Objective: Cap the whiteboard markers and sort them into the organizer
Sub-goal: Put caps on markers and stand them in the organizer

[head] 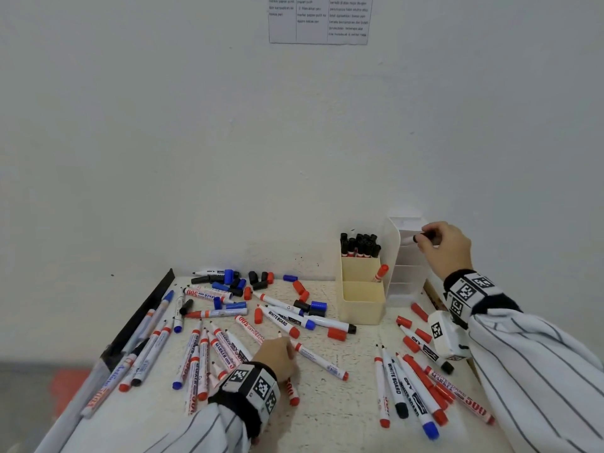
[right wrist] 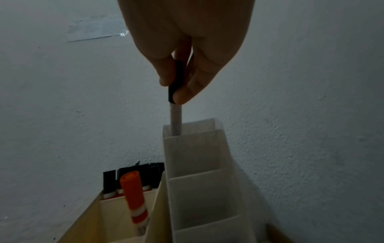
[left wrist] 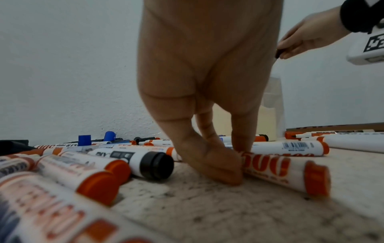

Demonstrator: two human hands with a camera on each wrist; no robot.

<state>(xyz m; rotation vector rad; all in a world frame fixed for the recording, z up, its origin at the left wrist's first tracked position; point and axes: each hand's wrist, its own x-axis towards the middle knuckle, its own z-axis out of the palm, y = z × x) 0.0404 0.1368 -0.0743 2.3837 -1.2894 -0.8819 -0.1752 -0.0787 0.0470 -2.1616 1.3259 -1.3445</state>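
My right hand (head: 422, 238) pinches the black cap of a white whiteboard marker (right wrist: 175, 118). The marker hangs upright, its lower end inside the rearmost, tallest compartment of the white stepped organizer (right wrist: 195, 157), which stands against the wall (head: 394, 256). My left hand (left wrist: 239, 166) is down on the table, its thumb and fingers pinching an uncapped red "500" marker (left wrist: 280, 171) that lies flat. Beside the white organizer, the cream organizer (head: 359, 308) holds several black-capped markers (head: 359, 245) in its back compartment. One red-capped marker (right wrist: 134, 197) stands in its middle compartment.
Many uncapped markers lie scattered over the speckled table (head: 356, 387), left and right of my hands. Loose black, blue and red caps (head: 258, 279) lie near the wall. A black bar (head: 143, 315) runs along the left table edge. A printed sheet (head: 318, 19) is on the wall.
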